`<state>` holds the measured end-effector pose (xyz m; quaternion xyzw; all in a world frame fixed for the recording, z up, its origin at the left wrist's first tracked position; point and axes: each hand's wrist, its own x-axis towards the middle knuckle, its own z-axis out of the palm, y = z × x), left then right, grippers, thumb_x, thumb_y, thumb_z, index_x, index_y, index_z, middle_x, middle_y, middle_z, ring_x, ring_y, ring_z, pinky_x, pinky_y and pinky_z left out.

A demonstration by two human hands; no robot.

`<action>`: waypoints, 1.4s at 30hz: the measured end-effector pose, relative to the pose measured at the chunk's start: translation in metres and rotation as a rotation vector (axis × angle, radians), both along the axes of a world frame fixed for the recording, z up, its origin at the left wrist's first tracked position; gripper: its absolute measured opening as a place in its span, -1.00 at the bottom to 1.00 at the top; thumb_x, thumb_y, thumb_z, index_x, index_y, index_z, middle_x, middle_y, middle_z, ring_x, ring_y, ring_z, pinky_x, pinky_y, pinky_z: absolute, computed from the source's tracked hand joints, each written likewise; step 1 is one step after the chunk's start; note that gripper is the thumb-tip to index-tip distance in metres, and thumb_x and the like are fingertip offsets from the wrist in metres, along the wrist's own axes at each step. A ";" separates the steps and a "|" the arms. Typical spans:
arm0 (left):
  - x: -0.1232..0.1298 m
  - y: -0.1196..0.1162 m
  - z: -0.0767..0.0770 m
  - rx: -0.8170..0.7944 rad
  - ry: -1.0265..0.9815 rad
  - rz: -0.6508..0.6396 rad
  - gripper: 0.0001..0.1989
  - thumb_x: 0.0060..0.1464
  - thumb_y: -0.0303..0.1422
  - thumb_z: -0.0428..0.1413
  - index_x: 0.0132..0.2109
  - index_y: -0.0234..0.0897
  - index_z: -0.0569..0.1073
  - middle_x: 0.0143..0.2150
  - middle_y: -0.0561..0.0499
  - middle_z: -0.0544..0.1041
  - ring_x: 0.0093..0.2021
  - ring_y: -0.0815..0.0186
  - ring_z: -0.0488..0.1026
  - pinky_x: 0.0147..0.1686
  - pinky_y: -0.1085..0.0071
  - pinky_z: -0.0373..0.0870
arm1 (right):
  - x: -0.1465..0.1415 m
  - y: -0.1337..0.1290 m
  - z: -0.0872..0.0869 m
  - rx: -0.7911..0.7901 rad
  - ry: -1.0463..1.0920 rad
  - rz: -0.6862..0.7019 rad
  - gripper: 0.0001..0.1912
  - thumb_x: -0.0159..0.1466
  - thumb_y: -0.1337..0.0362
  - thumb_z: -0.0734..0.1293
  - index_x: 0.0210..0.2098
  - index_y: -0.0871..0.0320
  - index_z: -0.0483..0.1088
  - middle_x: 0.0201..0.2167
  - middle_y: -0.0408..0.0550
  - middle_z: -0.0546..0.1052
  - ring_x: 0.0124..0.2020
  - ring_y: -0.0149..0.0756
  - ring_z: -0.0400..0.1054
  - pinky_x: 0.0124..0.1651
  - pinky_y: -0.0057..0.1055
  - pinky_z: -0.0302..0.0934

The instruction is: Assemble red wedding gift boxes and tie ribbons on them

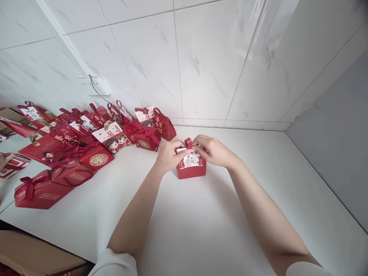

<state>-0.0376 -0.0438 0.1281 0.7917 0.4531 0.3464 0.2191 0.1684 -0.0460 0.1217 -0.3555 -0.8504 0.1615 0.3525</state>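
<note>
Small red gift box (191, 171) stands upright on the white tabletop (186, 222), directly ahead of the wearer, near the middle of the head view and somewhat short of the tiled wall (207, 73). Front face: red ground, widening upward from the base, with a white printed panel (191, 160) showing a cartoon couple flanked by red and white characters; the upper print is partly covered by the thumbs. At the top, a strip of white shows, and a red ribbon loop (188, 143) rises between the two hands. Left hand (170, 154): at the box's upper left corner, thumb laid along the front of the top edge, fingers curled over behind it, so the edge is pinched; exact fingertip contact hidden. Right hand (213, 150): at the upper right, wrist bent inward, thumb on the front of the top edge and fingers arched over it, pinching the same edge close to the loop; fingertips partly hidden. Both forearms reach forward from the bottom of the view and converge on the box, light sleeves ending near the elbows. To the left, well apart from the hands at the near end, stands a cluster of red boxes (96, 159), several with bows or ribbon loops.
</note>
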 end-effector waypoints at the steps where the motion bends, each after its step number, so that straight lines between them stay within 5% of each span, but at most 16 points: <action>1: -0.001 -0.001 0.002 -0.015 0.000 -0.011 -0.77 0.06 -0.17 0.17 -0.39 -0.25 0.50 -0.39 0.04 0.53 -0.37 0.33 0.42 -0.35 0.42 0.28 | 0.001 -0.001 0.002 -0.008 -0.004 0.005 -0.84 0.35 0.32 0.17 -0.23 0.13 0.39 -0.30 -0.03 0.49 -0.42 -0.34 0.32 -0.38 -0.39 0.19; 6: -0.005 -0.004 0.009 -0.109 0.043 -0.120 -0.77 0.10 -0.17 0.14 -0.27 -0.24 0.53 -0.33 0.01 0.54 -0.29 0.28 0.46 -0.30 0.42 0.34 | 0.007 -0.014 0.018 -0.067 -0.056 -0.001 -0.84 0.31 0.30 0.24 -0.34 0.10 0.44 -0.39 -0.10 0.52 -0.47 -0.36 0.33 -0.44 -0.40 0.16; 11: -0.005 -0.002 0.008 -0.035 -0.053 -0.159 -0.64 0.24 -0.39 -0.06 0.14 -0.09 0.40 0.17 -0.01 0.42 0.20 0.26 0.32 0.15 0.33 0.27 | 0.016 -0.029 0.036 -0.045 -0.050 -0.088 -0.60 0.38 0.18 0.17 -0.55 0.11 0.38 -0.58 -0.14 0.46 -0.59 -0.39 0.24 -0.51 -0.38 0.07; 14: -0.004 -0.003 0.009 0.006 -0.091 -0.031 -0.60 0.26 -0.36 -0.07 0.21 -0.09 0.34 0.22 -0.02 0.38 0.23 0.25 0.30 0.21 0.26 0.23 | 0.021 -0.030 0.038 -0.041 -0.001 -0.152 -0.62 0.38 0.15 0.18 -0.51 0.11 0.42 -0.53 -0.13 0.50 -0.56 -0.37 0.30 -0.50 -0.38 0.12; 17: -0.002 -0.009 0.014 -0.031 -0.054 -0.081 -0.67 0.29 -0.27 -0.10 0.06 -0.16 0.47 0.16 -0.06 0.46 0.23 0.18 0.31 0.22 0.18 0.24 | 0.023 -0.026 0.037 -0.025 0.068 -0.178 -0.75 0.35 0.20 0.22 -0.38 0.10 0.46 -0.38 -0.08 0.57 -0.37 -0.27 0.42 -0.40 -0.36 0.24; 20: 0.005 -0.013 0.016 -0.041 0.023 -0.230 -0.69 0.29 -0.30 -0.10 -0.12 -0.18 0.54 0.21 -0.04 0.41 0.29 0.14 0.22 0.28 0.12 0.16 | 0.020 -0.025 0.038 -0.028 0.130 -0.048 -0.80 0.31 0.29 0.24 -0.11 0.06 0.45 -0.12 -0.06 0.57 -0.12 -0.21 0.45 -0.19 -0.29 0.36; 24: 0.013 -0.012 0.009 -0.098 -0.080 -0.229 -0.66 0.26 -0.34 -0.09 0.13 -0.13 0.40 0.28 -0.04 0.32 0.29 0.15 0.25 0.23 0.15 0.23 | 0.013 -0.029 0.040 -0.052 0.158 0.109 -0.57 0.25 0.40 0.25 0.10 -0.01 0.32 0.08 -0.07 0.47 0.04 -0.21 0.40 0.02 -0.18 0.35; 27: 0.013 -0.010 0.006 -0.216 -0.252 -0.304 -0.56 0.25 -0.33 -0.07 0.26 -0.11 0.26 0.31 -0.06 0.29 0.31 0.15 0.22 0.23 0.19 0.25 | 0.011 -0.030 0.040 -0.041 0.164 0.088 -0.54 0.24 0.43 0.25 0.11 -0.01 0.30 0.05 -0.08 0.49 0.00 -0.22 0.43 0.05 -0.17 0.34; 31: 0.012 -0.017 0.013 -0.239 -0.248 -0.360 -0.46 0.22 -0.23 0.03 0.32 -0.03 0.17 0.40 0.01 0.13 0.43 0.12 -0.03 0.36 0.15 0.03 | 0.010 -0.030 0.039 -0.040 0.172 0.016 -0.65 0.24 0.38 0.29 0.01 0.02 0.38 -0.14 -0.09 0.56 -0.14 -0.21 0.47 -0.08 -0.22 0.36; 36: 0.024 -0.035 0.026 -0.122 -0.131 -0.369 -0.36 0.03 -0.22 0.24 0.25 -0.10 0.27 0.33 -0.05 0.24 0.34 0.07 0.14 0.31 0.17 0.13 | 0.004 -0.033 0.043 -0.102 0.357 -0.029 -0.86 0.28 0.28 0.31 -0.16 0.09 0.43 -0.30 -0.10 0.56 -0.28 -0.27 0.46 -0.19 -0.29 0.37; 42: 0.020 -0.031 0.023 -0.105 -0.150 -0.121 -0.74 0.12 -0.31 0.15 -0.03 -0.20 0.50 -0.04 -0.03 0.57 -0.02 0.19 0.50 -0.01 0.31 0.42 | 0.007 -0.035 0.047 -0.239 0.551 0.046 -0.82 0.30 0.17 0.31 -0.17 0.09 0.49 -0.21 -0.05 0.59 -0.17 -0.21 0.49 -0.10 -0.23 0.39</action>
